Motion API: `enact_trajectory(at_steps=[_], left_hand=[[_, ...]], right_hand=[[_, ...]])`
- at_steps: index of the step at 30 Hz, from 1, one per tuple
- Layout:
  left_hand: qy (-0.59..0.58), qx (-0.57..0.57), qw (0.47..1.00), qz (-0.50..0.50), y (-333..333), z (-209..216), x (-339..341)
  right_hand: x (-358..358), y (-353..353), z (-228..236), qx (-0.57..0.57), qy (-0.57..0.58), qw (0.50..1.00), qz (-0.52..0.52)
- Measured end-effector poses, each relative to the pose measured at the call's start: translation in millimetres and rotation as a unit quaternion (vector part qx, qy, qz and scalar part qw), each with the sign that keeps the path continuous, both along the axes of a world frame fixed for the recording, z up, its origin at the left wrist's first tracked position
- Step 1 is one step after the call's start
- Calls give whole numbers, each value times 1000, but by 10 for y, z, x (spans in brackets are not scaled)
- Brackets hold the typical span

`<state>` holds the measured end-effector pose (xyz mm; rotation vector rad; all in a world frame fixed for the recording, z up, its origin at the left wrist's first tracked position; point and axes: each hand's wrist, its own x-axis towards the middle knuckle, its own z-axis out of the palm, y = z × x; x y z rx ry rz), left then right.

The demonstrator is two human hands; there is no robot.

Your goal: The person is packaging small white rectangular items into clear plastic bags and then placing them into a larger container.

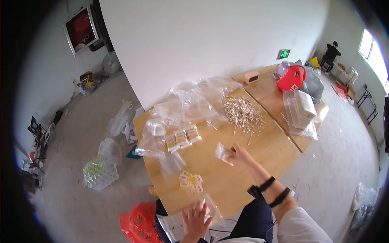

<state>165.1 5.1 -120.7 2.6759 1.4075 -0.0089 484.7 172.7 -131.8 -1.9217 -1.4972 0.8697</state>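
My right hand [240, 157] is closed on a small clear plastic packet [224, 154] over the middle of the table; its contents are hard to make out. Near the front edge my left hand [195, 222] lies with fingers spread on clear plastic bags [172, 227]. Just beyond it sits a small heap of yellow and white cards [190, 182]. Farther off, filled packets [183, 137] with yellow labels stand in a row. A loose pile of cotton swabs [242, 113] spreads at the far right of the table [243, 184].
Large clear plastic bags [186, 99] lie along the wall. On the adjoining table are a pink box-shaped device [251, 77], a red bag [292, 79] and a wrapped white stack [303, 109]. A red plastic bag [139, 222] is beside my legs. A person [331, 56] sits far right.
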Motion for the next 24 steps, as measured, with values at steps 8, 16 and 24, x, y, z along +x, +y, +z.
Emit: enact_trajectory(at_steps=[8, 16, 24], left_hand=[[-50, 47, 998, -11, 14, -56, 77], [-35, 60, 998, -14, -25, -104, 61], [-47, 47, 998, -15, -38, -58, 94]], right_hand=[[-42, -1598, -140, 163, -191, 967, 47], [-465, -1758, -173, -63, 99, 986, 117], [-980, -1490, -711, -135, 244, 885, 373]])
